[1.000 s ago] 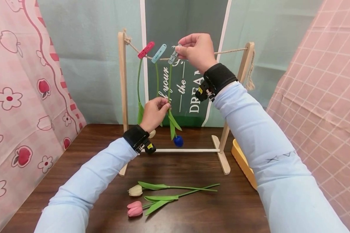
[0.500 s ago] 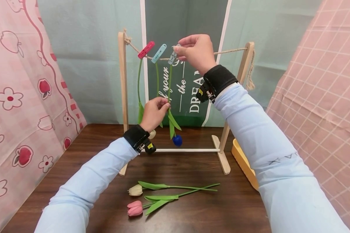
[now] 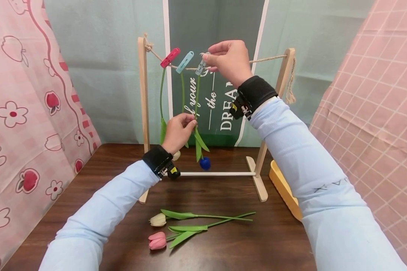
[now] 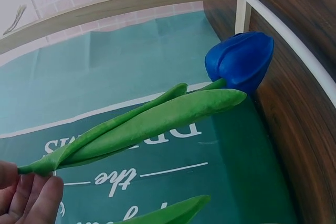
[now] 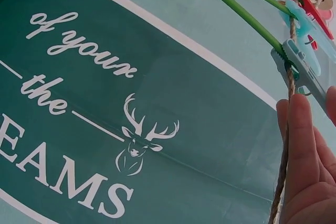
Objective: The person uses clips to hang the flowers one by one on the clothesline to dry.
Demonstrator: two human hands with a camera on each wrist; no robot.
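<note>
My left hand (image 3: pixel 178 131) pinches the green stem of a blue tulip (image 4: pixel 239 61), which hangs flower-down just above its leaves' tips. Higher up, my right hand (image 3: pixel 232 60) holds the handle end of a grey-blue clothespin (image 5: pixel 304 64) between thumb and fingers. That clothespin's jaws sit over the rope (image 3: pixel 268 59) and the top of the blue tulip's stem. To its left, a light-blue clothespin (image 3: pixel 184 62) and a red clothespin (image 3: pixel 170 58) each hold another stem on the rope. The flowers on those stems are mostly hidden behind my left hand and wrist.
The rope runs between two wooden posts (image 3: pixel 143 94), joined low down by a white rod (image 3: pixel 217 174). On the table in front lie a cream tulip (image 3: pixel 158 219) and a pink tulip (image 3: pixel 157 241), stems crossing. A yellow container (image 3: pixel 283 188) stands at right, partly behind my sleeve.
The blue flower has swung slightly left, along with a small leftward shift of my left hand. Both hands keep their holds, and the clothespins stay in place on the rope.
</note>
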